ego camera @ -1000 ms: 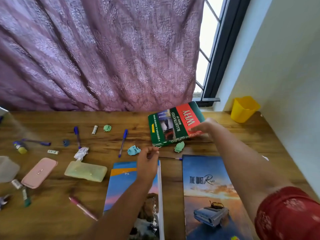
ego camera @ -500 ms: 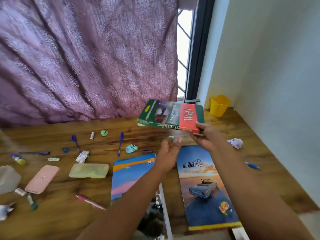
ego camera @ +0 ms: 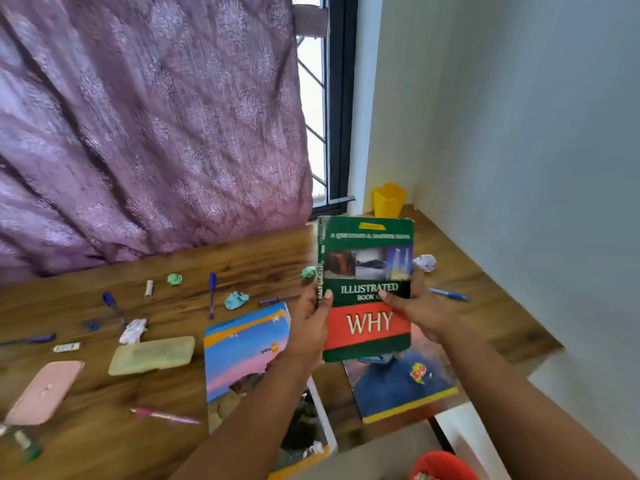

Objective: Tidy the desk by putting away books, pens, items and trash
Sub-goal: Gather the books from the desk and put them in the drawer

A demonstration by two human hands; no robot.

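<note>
Wooden counter (ego camera: 242, 265) lies strewn with pens and crumpled paper as both hands raise the green-and-red book (ego camera: 367, 289) upright above it. Left hand (ego camera: 311, 327) grips the spine edge, right hand (ego camera: 415, 313) the opposite edge, fingers curled. Stiff and light, it suits edge holds. Half a second earlier it lay flatter, held by the right alone.

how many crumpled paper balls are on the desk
5: green ball near the curtain, teal ball mid-desk, white ball left, green ball beside the held book, white ball right. The book may hide more.
</note>
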